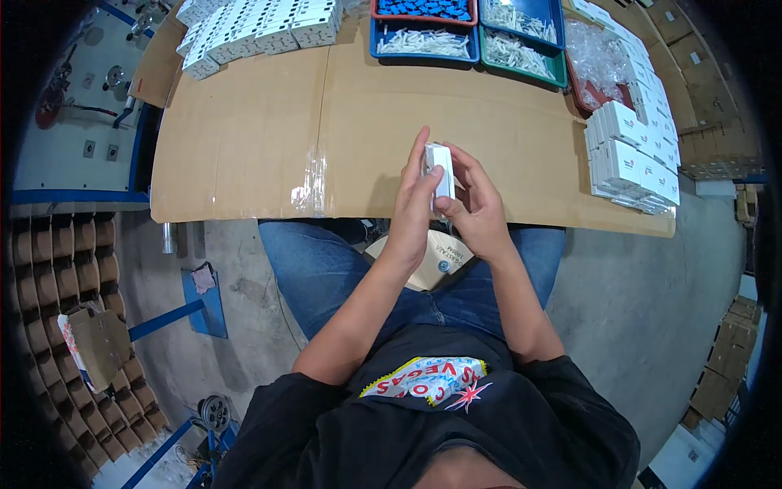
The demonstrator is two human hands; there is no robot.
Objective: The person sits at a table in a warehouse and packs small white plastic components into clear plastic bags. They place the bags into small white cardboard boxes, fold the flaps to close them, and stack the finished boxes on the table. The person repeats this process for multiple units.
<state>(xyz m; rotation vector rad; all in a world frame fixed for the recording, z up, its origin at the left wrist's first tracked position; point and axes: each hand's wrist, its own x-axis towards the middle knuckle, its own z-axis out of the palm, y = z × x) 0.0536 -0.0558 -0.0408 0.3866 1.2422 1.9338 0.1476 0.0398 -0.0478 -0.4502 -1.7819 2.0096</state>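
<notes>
Between my two hands I hold a small white box (441, 167), upright above the near edge of the cardboard-covered table (269, 130). My left hand (416, 187) has its thumb across the box's near face, with its fingers along the left side. From the right, my right hand (476, 196) grips the same box, its thumb at the lower corner and its fingers around the far side. The box's back and any contents are hidden by my fingers.
At the far left stand rows of white boxes (269, 28). Blue tray (423, 59) and green tray (521, 72) hold small white parts; a red tray (425, 18) holds blue ones. Clear plastic bags (595, 57) and stacked white cartons (631, 163) sit at the right.
</notes>
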